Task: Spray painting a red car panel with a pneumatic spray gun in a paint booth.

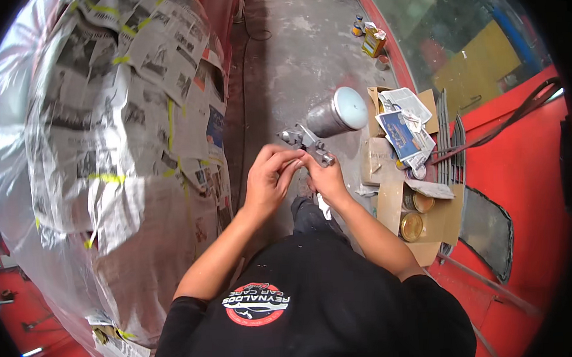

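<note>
Along the person's left bulges a bulky masked form (pixel 113 158), papered over with newspaper sheets and draped in clear plastic sheeting (pixel 11 122) at its outer side. A stained grey concrete floor (pixel 305 42) runs ahead of us, and over on the right stands a red wall (pixel 527 159) with a big window pane (pixel 463 46) in it. The person wears a black T-shirt (pixel 356 291) with a round emblem. Near their right forearm sits an opened cardboard box (pixel 391 205), folded newspapers (pixel 403 133) heaped just beyond it. In front of the person, held up above the floor, is a metal spray gun (pixel 305 140), its silvery cup (pixel 324 119) tilted off to the right under a pale round lid (pixel 351 108). The right hand (pixel 328 181) has its grip closed around the gun's lower part. The left hand (pixel 272 181) touches in close beside it, thumb and finger together; whether that grip pinches anything, I can't tell. Smaller still, a yellow can (pixel 373 41) stands by the wall's foot.
</note>
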Demonstrator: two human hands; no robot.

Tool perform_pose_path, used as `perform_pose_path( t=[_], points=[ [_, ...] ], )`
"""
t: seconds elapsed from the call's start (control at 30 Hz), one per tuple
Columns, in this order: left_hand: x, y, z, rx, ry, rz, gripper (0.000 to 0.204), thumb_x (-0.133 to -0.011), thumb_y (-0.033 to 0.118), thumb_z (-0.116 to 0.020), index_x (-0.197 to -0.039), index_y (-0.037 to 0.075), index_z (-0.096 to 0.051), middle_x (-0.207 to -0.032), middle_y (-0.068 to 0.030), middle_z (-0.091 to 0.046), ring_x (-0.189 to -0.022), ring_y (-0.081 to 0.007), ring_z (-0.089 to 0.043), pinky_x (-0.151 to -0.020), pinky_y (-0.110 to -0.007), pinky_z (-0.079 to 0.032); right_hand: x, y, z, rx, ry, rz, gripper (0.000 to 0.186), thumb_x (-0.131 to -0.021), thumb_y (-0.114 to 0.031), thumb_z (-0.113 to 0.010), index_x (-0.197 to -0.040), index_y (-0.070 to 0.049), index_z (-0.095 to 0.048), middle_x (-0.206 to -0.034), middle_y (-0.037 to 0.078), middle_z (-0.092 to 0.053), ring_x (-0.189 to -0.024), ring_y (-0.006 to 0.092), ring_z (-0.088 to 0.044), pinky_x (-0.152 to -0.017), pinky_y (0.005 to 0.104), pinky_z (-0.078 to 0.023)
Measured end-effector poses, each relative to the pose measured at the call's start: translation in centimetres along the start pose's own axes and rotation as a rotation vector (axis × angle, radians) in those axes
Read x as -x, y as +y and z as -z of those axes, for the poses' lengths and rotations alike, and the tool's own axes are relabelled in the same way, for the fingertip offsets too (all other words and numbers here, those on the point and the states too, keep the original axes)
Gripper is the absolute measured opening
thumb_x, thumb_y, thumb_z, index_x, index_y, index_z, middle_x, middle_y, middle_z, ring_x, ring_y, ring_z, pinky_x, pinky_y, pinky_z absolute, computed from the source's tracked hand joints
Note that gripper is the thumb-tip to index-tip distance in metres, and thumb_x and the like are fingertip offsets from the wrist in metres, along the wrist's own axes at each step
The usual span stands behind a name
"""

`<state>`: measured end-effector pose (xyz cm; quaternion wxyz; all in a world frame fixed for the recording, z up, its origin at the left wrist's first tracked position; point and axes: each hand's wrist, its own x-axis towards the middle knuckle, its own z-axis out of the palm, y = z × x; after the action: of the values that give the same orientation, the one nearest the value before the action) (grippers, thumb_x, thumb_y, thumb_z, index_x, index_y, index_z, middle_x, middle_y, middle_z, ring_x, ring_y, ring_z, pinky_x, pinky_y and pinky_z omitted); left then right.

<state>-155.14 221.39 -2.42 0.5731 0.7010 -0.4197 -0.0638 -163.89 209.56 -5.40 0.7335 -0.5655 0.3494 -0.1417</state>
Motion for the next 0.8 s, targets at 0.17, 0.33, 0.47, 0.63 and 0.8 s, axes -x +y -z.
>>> perform_pose_path(
  t=[0.17,0.33,0.47,0.63,0.8],
  points=[
    [-10.0,-1.7,-3.0,-0.177,-0.100,-0.156,0.023,-0.079,0.006,-0.066,-0.101,0.011,-0.067,-0.098,-0.0097,-0.057,-0.073,-0.0218,-0.061,-0.067,-0.033,-0.050,-7.2,-4.2,1.5,0.016,-0.137,0.054,0.012,-0.085,-0.014,-0.061,-0.085,-0.002,-0.061,-0.070,0.001,-0.059,-0.056,0.0061,-0.052,-0.049,0.0236,-0.041],
    [-18.0,-3.7,-5.5,-0.320,-0.243,-0.135,0.026,-0.080,0.000,-0.064,-0.103,0.010,-0.067,-0.104,-0.0096,-0.055,-0.072,-0.0163,-0.061,-0.064,-0.029,-0.052,-14.2,-7.2,4.2,0.143,-0.194,0.001,0.013,-0.083,-0.014,-0.062,-0.086,-0.001,-0.062,-0.072,0.002,-0.061,-0.067,0.0073,-0.054,-0.059,0.0250,-0.043],
    [-23.2,-4.5,-7.1,-0.310,-0.301,-0.117,0.025,-0.080,0.000,-0.063,-0.101,0.011,-0.068,-0.103,-0.0092,-0.055,-0.071,-0.0151,-0.062,-0.064,-0.028,-0.053,-18.3,-9.1,6.1,0.158,-0.193,-0.020,0.014,-0.083,-0.013,-0.061,-0.085,0.001,-0.061,-0.074,0.003,-0.062,-0.068,0.0097,-0.056,-0.061,0.0275,-0.045],
    [-29.2,-7.4,-9.3,-0.182,-0.384,-0.123,0.029,-0.078,-0.004,-0.063,-0.102,0.011,-0.068,-0.102,-0.0088,-0.055,-0.073,-0.0145,-0.061,-0.065,-0.028,-0.052,-24.0,-11.0,7.6,0.151,-0.150,0.004,0.017,-0.085,-0.014,-0.060,-0.088,0.002,-0.061,-0.075,0.004,-0.063,-0.069,0.0108,-0.057,-0.064,0.0281,-0.047],
    [-34.0,-9.6,-13.6,-0.145,-0.115,-0.093,0.026,-0.081,-0.002,-0.062,-0.104,0.007,-0.065,-0.100,-0.0088,-0.056,-0.076,-0.0126,-0.058,-0.064,-0.026,-0.050,-31.3,-12.7,9.5,0.028,-0.050,0.037,0.024,-0.086,-0.022,-0.063,-0.089,0.002,-0.062,-0.075,0.004,-0.062,-0.061,0.0085,-0.056,-0.056,0.0249,-0.047]
  ],
)
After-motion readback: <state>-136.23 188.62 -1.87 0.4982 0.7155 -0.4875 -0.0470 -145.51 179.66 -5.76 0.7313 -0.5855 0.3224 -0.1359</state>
